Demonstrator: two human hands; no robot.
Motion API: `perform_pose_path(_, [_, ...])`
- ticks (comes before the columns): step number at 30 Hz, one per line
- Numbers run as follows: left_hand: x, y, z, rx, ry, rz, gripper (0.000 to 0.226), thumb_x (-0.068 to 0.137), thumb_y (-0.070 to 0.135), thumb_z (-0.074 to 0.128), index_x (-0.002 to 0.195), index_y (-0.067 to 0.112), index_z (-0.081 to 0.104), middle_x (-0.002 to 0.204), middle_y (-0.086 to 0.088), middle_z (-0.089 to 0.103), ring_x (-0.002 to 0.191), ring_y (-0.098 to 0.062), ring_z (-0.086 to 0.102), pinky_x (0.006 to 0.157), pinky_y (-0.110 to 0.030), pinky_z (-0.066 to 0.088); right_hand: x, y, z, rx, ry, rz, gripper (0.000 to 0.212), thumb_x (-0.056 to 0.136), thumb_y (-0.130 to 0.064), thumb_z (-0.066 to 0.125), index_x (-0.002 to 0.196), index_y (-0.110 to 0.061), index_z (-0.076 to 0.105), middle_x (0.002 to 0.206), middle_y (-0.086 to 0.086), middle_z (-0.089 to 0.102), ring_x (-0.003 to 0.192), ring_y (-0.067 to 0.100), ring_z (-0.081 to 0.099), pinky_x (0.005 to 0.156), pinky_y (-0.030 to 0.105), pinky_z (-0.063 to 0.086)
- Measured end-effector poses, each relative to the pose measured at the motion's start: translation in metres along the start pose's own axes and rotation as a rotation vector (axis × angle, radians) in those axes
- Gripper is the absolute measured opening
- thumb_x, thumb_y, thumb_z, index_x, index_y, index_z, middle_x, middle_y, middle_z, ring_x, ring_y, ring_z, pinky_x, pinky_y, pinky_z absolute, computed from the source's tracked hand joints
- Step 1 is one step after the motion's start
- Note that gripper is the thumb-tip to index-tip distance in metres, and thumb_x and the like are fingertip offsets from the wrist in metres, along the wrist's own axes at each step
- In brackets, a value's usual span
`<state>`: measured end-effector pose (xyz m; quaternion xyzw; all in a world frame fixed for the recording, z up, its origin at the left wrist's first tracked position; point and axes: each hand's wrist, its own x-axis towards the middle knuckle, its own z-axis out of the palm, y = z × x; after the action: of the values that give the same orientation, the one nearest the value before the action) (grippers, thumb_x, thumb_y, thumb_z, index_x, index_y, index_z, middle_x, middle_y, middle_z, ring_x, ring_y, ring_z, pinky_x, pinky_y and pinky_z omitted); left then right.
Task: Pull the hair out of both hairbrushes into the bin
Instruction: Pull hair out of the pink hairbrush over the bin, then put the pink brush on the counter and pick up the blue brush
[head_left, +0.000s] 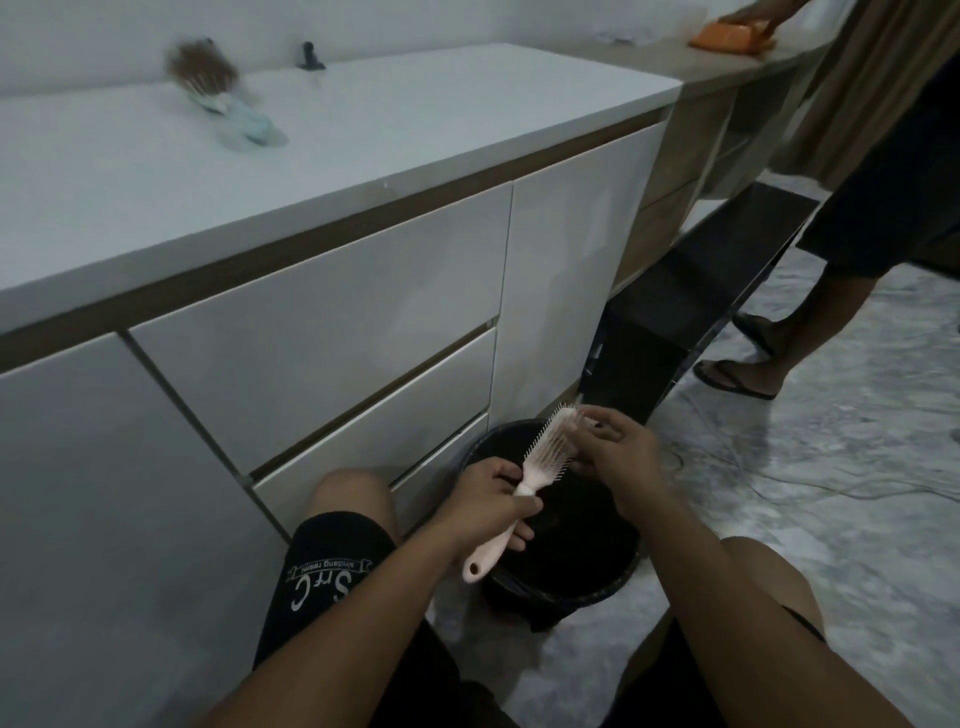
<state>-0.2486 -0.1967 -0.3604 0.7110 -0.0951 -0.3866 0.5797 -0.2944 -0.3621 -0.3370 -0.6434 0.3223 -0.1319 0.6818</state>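
A pink hairbrush (540, 465) is held over the black bin (613, 587) on the floor. My left hand (493, 501) grips its handle near the neck, bristles facing right. My right hand (618, 449) pinches at the bristles near the brush's tip. Dark hair lies inside the bin. A second hairbrush (208, 78), light blue and full of brown hair, lies on the white countertop (363, 135) at the upper left, blurred.
White cabinet drawers (311, 353) stand just left of the bin. My knees flank the bin. Another person's legs in sandals (748, 369) stand at the right, their hand on an orange cloth (727, 36). A thin cable (779, 483) runs across the marble floor.
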Motion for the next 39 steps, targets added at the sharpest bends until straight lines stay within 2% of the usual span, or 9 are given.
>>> perform_pose_path(3, [-0.003, 0.009, -0.01, 0.185, 0.077, 0.032, 0.032, 0.082, 0.006, 0.071, 0.109, 0.013, 0.054, 0.091, -0.008, 0.064, 0.05, -0.016, 0.062, 0.045, -0.028, 0.052, 0.008, -0.016, -0.001, -0.015, 0.026, -0.017, 0.021, 0.087, -0.014, 0.069, 0.109, -0.012, 0.066, 0.097, 0.013, 0.072, 0.085, 0.021, 0.071, 0.062, 0.031, 0.059])
perform_pose_path(7, [-0.009, 0.029, -0.019, 0.313, 0.22, 0.192, 0.018, 0.08, 0.007, 0.071, 0.094, 0.013, 0.062, 0.073, -0.003, 0.064, 0.049, -0.016, 0.06, 0.044, -0.027, 0.051, 0.014, -0.043, 0.001, -0.009, 0.013, -0.015, 0.019, 0.091, -0.011, 0.063, 0.11, -0.01, 0.067, 0.096, 0.014, 0.072, 0.084, 0.023, 0.073, 0.076, 0.041, 0.061])
perform_pose_path(12, [-0.028, 0.075, -0.039, 0.558, 0.438, 0.408, 0.01, 0.076, 0.021, 0.073, 0.085, 0.019, 0.074, 0.066, 0.004, 0.061, 0.062, -0.016, 0.058, 0.057, -0.024, 0.039, 0.022, -0.087, 0.014, 0.008, -0.028, -0.098, 0.027, 0.096, -0.007, 0.055, 0.121, 0.001, 0.061, 0.101, 0.02, 0.071, 0.075, 0.021, 0.073, 0.057, 0.027, 0.059])
perform_pose_path(17, [-0.052, 0.135, -0.06, 0.715, 0.524, 0.579, 0.027, 0.076, 0.029, 0.073, 0.101, 0.021, 0.076, 0.088, -0.003, 0.07, 0.081, -0.023, 0.064, 0.071, -0.034, 0.05, 0.01, -0.158, 0.04, -0.005, -0.059, -0.305, 0.026, 0.095, -0.011, 0.058, 0.12, -0.008, 0.062, 0.099, 0.008, 0.071, 0.079, 0.015, 0.074, 0.065, 0.026, 0.061])
perform_pose_path(25, [-0.098, 0.219, -0.105, 0.638, 0.727, 0.816, 0.036, 0.077, 0.023, 0.072, 0.113, 0.024, 0.071, 0.085, 0.002, 0.069, 0.077, -0.017, 0.061, 0.071, -0.029, 0.048, 0.002, -0.263, 0.112, -0.002, 0.014, -0.683, 0.011, 0.089, -0.013, 0.066, 0.1, -0.01, 0.069, 0.103, 0.012, 0.069, 0.067, 0.02, 0.074, 0.06, 0.033, 0.062])
perform_pose_path(28, [-0.109, 0.239, -0.131, 0.663, 0.815, 0.826, 0.035, 0.077, 0.024, 0.069, 0.112, 0.023, 0.072, 0.085, 0.002, 0.069, 0.078, -0.017, 0.061, 0.074, -0.031, 0.049, 0.002, -0.29, 0.147, -0.068, -0.027, -0.776, 0.012, 0.088, -0.016, 0.066, 0.099, -0.017, 0.072, 0.105, 0.005, 0.072, 0.077, 0.021, 0.074, 0.065, 0.032, 0.061])
perform_pose_path(32, [-0.123, 0.257, -0.171, 0.673, 0.916, 0.769, 0.036, 0.077, 0.024, 0.066, 0.113, 0.025, 0.071, 0.082, 0.003, 0.067, 0.078, -0.018, 0.06, 0.071, -0.03, 0.048, 0.004, -0.311, 0.195, -0.23, -0.145, -0.852, 0.018, 0.087, -0.028, 0.065, 0.104, -0.03, 0.073, 0.11, -0.015, 0.069, 0.095, 0.007, 0.068, 0.089, 0.039, 0.057])
perform_pose_path(36, [-0.133, 0.261, -0.211, 0.698, 1.016, 0.67, 0.037, 0.077, 0.028, 0.065, 0.114, 0.028, 0.069, 0.075, 0.007, 0.064, 0.076, -0.019, 0.061, 0.063, -0.029, 0.044, -0.001, -0.319, 0.241, -0.408, -0.29, -0.881, 0.029, 0.091, -0.026, 0.059, 0.119, -0.028, 0.067, 0.128, -0.012, 0.063, 0.094, 0.0, 0.064, 0.08, 0.013, 0.045])
perform_pose_path(39, [-0.135, 0.257, -0.24, 0.724, 1.076, 0.58, 0.041, 0.076, 0.028, 0.062, 0.116, 0.03, 0.067, 0.092, 0.002, 0.069, 0.086, -0.023, 0.063, 0.07, -0.032, 0.049, -0.003, -0.32, 0.276, -0.51, -0.364, -0.892, 0.033, 0.093, -0.027, 0.058, 0.125, -0.025, 0.064, 0.131, -0.006, 0.062, 0.103, 0.009, 0.062, 0.083, 0.014, 0.038])
